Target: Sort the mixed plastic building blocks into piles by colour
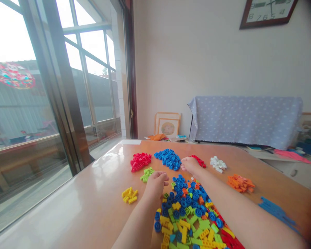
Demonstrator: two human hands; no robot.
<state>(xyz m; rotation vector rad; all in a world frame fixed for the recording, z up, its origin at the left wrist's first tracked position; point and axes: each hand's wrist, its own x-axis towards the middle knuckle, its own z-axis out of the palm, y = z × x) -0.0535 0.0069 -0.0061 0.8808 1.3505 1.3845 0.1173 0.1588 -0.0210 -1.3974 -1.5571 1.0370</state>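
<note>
My left hand [158,180] is over the near edge of the light green brick pile [147,174], with its fingers curled in. What it holds, if anything, is hidden. My right hand [188,164] is at the right edge of the blue brick pile [168,159], fingers drawn together; I cannot make out anything in them. Below and between my arms spreads a mixed heap of toy building bricks [186,211] in blue, yellow, green, orange and red. Just beyond my right hand lies a red brick pile [200,162], partly covered by it.
Sorted piles lie around the wooden table [98,197]: pinkish-red bricks [140,162], yellow bricks [130,195], white bricks [218,164], orange bricks [240,183] and long blue pieces [277,212]. A glass door stands left; a cloth-covered object [246,121] is behind the table.
</note>
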